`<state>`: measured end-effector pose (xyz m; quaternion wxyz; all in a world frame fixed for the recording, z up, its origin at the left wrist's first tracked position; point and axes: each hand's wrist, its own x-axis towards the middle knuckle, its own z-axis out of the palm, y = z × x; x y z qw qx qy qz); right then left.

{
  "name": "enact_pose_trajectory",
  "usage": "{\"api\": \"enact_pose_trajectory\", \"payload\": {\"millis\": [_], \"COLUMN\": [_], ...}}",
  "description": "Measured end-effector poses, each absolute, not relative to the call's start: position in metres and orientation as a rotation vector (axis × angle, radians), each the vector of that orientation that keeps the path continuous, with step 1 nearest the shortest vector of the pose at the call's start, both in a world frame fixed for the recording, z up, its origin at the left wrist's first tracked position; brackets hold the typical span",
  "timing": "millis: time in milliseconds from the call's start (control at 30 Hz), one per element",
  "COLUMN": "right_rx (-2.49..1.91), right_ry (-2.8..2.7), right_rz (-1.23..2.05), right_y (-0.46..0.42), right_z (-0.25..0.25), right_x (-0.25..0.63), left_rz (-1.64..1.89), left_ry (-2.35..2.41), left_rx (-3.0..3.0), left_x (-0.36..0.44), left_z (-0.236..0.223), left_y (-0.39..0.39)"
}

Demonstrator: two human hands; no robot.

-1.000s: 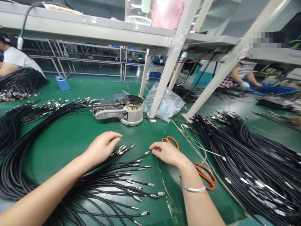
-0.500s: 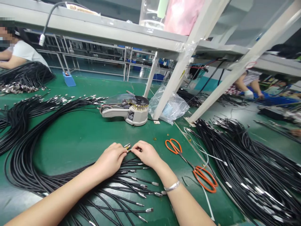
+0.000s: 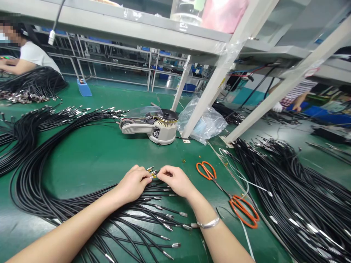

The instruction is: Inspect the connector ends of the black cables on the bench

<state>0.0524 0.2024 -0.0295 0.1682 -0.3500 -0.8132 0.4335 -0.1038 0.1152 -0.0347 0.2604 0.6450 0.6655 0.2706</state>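
My left hand is closed in a pinch on a black cable with a metal end, over the near bundle of black cables. Bits of yellow, which look like tape, show on the metal ends between my hands. My right hand meets it from the right, thumb and forefinger pinched at the tip of the same cable end; the exact contact is partly hidden by the fingers. Loose metal-tipped cable ends fan out below both hands. To the right lie two orange-handled scissors.
A round automatic tape dispenser stands behind my hands. Next to it, a plastic bag lies by the slanted shelf posts. More black cables cover the right side, others the left. Co-workers sit at far left and far right.
The view has shifted slightly, so most things sit a little further right. My hands stay together at the cable ends, with more yellow-marked tips showing between them.
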Motion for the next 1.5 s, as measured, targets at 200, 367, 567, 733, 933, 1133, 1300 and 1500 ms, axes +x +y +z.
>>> {"api": "enact_pose_trajectory", "payload": {"millis": [200, 367, 567, 733, 933, 1133, 1300, 1500], "right_rx": [-0.97, -0.963, -0.974, -0.98, -1.002, -1.01, -0.934, -0.972], "right_ry": [-2.299, -2.29, -2.284, -2.292, -2.293, -2.351, -2.508, -2.458], "right_rz": [1.293, 1.288, 1.246, 1.226, 1.209, 1.216, 1.251, 0.975], "right_y": [0.202, 0.2, 0.197, 0.196, 0.194, 0.192, 0.201, 0.213], "right_z": [-0.028, -0.027, -0.024, -0.023, -0.025, -0.023, -0.017, -0.036], "right_x": [0.054, 0.055, 0.054, 0.054, 0.053, 0.057, 0.072, 0.058], "left_rz": [0.758, 0.77, 0.788, 0.799, 0.825, 0.829, 0.629, 0.729], "left_ry": [1.755, 1.753, 1.761, 1.76, 1.795, 1.825, 1.702, 1.78], "left_rx": [1.619, 1.587, 1.647, 1.675, 1.703, 1.781, 2.022, 1.94], "left_x": [-0.106, -0.106, -0.099, -0.096, -0.092, -0.087, -0.092, -0.112], "left_z": [-0.036, -0.037, -0.032, -0.029, -0.035, -0.035, -0.026, -0.028], "left_y": [0.119, 0.119, 0.118, 0.118, 0.12, 0.116, 0.101, 0.096]}}
